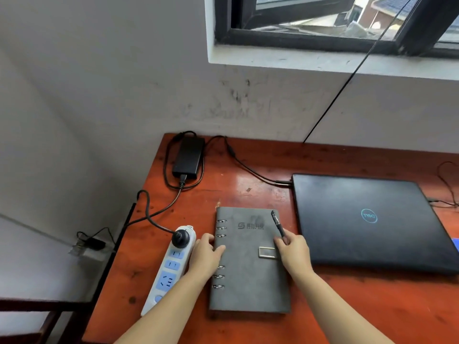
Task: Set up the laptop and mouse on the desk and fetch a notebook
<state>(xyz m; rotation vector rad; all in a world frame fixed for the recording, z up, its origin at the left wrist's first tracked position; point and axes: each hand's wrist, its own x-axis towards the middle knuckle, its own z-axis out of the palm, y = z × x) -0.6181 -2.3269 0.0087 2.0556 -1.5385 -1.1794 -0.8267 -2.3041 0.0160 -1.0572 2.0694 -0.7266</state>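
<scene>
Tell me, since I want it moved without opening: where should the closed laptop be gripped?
Probably by its near long edge, coming from the front. The laptop lies flat and shut; a cable plugs into its left side, and the notebook crowds that side too.

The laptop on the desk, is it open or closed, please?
Closed: the laptop lies flat with its lid down, logo facing up.
</scene>
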